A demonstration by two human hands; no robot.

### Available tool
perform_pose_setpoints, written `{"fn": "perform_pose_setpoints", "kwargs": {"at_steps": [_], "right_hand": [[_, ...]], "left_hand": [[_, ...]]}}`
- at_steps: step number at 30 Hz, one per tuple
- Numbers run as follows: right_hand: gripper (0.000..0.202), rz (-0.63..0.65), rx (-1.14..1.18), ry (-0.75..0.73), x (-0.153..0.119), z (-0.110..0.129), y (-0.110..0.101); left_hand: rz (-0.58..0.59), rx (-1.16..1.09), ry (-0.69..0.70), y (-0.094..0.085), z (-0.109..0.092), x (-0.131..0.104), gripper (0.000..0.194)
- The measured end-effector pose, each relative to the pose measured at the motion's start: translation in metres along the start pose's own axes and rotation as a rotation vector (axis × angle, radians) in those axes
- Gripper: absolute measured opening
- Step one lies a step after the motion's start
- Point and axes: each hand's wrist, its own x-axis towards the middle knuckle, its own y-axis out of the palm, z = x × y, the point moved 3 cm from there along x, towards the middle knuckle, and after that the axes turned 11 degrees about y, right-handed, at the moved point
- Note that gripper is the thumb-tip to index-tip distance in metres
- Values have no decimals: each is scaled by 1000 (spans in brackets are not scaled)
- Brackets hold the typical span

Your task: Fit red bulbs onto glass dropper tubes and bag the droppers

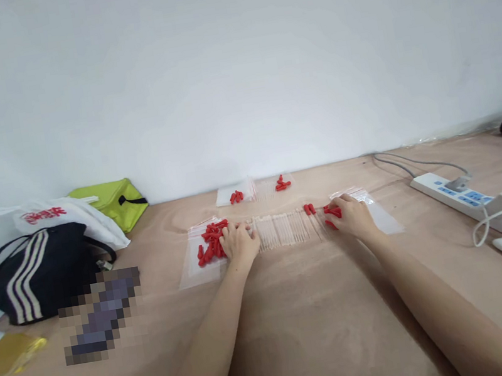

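A pile of red rubber dropper bulbs point(212, 243) lies on a clear plastic bag point(189, 275) at left centre. My left hand point(241, 243) rests at the pile's right edge, fingers bent and slightly apart, thumb toward the tubes. Thin clear glass tubes point(281, 229) lie side by side in a row between my hands. Two red bulbs point(309, 209) sit at the upper ends of tubes near the row's right end. My right hand point(353, 216) curls its fingertips round red bulbs point(332, 212) beside another clear bag point(384, 221); its palm hides part of them.
Behind, small bags bear more red bulbs point(236, 197) and tubes point(263, 189). At left are a black striped bag point(45, 271), a white plastic bag point(52, 213), a green bag point(115, 203) and a pixelated dark object point(104, 316). A power strip point(452, 194) with cables lies right.
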Motion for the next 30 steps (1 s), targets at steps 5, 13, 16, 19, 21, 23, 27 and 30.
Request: {"fn": "perform_pose_setpoints", "kwargs": {"at_steps": [5, 13, 16, 19, 21, 23, 27, 30], "right_hand": [[20, -40, 455, 65, -23, 32, 3], [26, 57, 673, -340, -76, 82, 25], [15, 81, 713, -355, -78, 79, 26], [4, 108, 809, -311, -76, 73, 29], [7, 136, 844, -273, -75, 69, 34], [11, 156, 848, -227, -74, 68, 39], [11, 160, 797, -265, -76, 71, 38], [19, 179, 697, -383, -78, 77, 33]], "left_hand": [[17, 2, -34, 7, -1, 9, 10], [-24, -7, -69, 8, -9, 14, 10], [-46, -55, -47, 3, -10, 13, 10], [-65, -140, 51, -7, -12, 4, 12], [-53, -223, 163, -14, -11, -9, 10], [-9, -313, 273, -18, -8, -27, 8], [10, -453, 389, -19, 5, -58, 11], [-6, -534, 452, -18, 10, -66, 23]]}}
